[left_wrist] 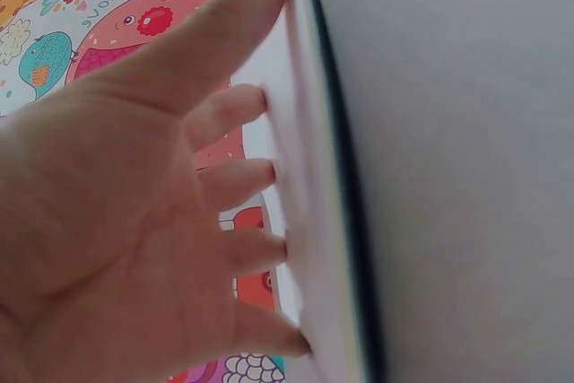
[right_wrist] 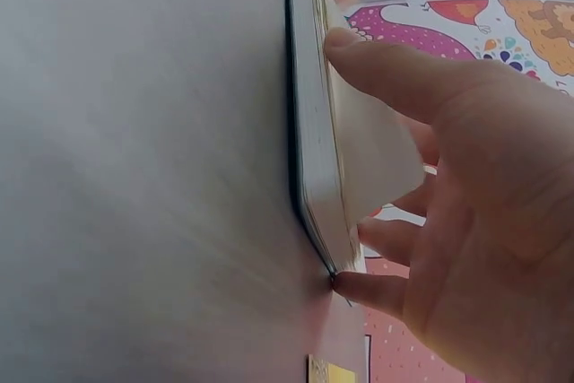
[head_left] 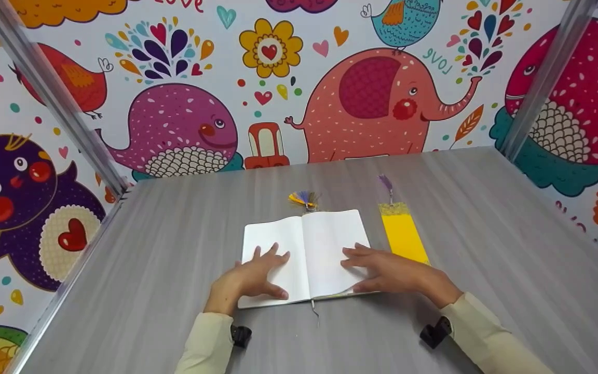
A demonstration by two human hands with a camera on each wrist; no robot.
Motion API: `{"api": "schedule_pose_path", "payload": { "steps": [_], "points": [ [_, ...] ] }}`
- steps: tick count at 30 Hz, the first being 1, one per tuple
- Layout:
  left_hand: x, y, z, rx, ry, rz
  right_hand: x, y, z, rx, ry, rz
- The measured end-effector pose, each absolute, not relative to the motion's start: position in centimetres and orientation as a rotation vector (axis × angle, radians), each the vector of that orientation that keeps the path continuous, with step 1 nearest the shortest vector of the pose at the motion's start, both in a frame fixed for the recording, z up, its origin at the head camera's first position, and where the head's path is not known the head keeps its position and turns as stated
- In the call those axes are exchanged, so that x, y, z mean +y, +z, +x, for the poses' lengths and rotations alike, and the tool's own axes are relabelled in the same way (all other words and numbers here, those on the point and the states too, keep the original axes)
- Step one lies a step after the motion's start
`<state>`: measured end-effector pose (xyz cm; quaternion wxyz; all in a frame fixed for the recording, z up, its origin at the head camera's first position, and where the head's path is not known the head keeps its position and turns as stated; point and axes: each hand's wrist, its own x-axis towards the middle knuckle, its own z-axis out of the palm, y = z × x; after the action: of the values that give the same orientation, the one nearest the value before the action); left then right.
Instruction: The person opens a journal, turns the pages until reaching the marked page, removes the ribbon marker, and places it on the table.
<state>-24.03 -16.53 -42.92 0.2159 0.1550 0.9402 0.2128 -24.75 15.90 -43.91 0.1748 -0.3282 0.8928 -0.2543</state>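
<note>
A notebook (head_left: 330, 254) lies spread on the table with blank white pages facing up. My left hand (head_left: 249, 280) rests on the left page, fingers spread and fingertips touching the paper. In the left wrist view, the thumb (left_wrist: 215, 42) and fingertips meet the page surface. On the right page my right hand (head_left: 390, 267) lies with its fingers extended, near the outer edge. The right wrist view shows a page (right_wrist: 381, 154) bowing up between that thumb (right_wrist: 404, 65) and the fingers, above the thick page block.
A yellow bookmark (head_left: 405, 234) with a purple tassel (head_left: 385, 183) lies right of the notebook, partly behind my right hand. A multicoloured tassel (head_left: 304, 199) fans out above the notebook. A thin ribbon (head_left: 314, 311) hangs from its lower edge. Patterned walls border the grey table (head_left: 174, 234).
</note>
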Motion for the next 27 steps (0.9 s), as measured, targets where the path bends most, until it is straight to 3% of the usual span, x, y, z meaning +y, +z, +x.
{"api": "schedule_pose_path", "payload": {
  "steps": [17,27],
  "points": [
    [-16.4,-42.8,-24.2,2.609,0.564,0.439,17.3,-43.0,-25.5,2.703,-0.883,-0.832],
    [-16.6,-42.9,-24.1,2.607,0.576,0.428,16.8,-43.4,-25.8,2.492,-1.456,-0.553]
  ]
}}
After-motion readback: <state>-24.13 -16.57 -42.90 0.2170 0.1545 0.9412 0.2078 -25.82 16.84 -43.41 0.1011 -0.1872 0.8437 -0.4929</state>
